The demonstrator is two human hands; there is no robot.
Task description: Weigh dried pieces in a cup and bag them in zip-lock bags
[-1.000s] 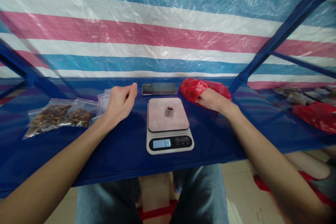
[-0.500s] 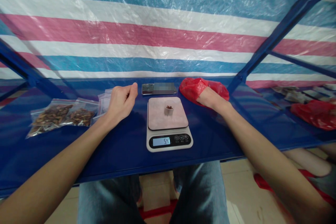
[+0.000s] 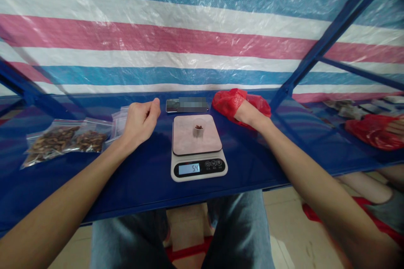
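Observation:
My left hand (image 3: 141,119) rests on the blue table in a loose fist, thumb on top, with nothing showing in it. Beside it lie clear zip bags (image 3: 52,138) of brown dried pieces. My right hand (image 3: 248,113) reaches into a red plastic bag (image 3: 227,103); the bag hides the fingers and whatever they touch. Between my hands stands a kitchen scale (image 3: 197,145), its display reading 5.4 or 54. On its plate sits a small whitish cup (image 3: 198,132) with reddish-brown bits at the top.
A phone-like device (image 3: 172,106) lies behind the scale, partly blurred out. Blue metal bars (image 3: 315,46) rise at both sides before a striped plastic sheet (image 3: 151,42). To the right, another person's hand (image 3: 396,128) is at a second red bag (image 3: 366,130).
The view has shifted slightly, so everything on the table sits a little further left. My hands keep their places, and the scale's reading is the same.

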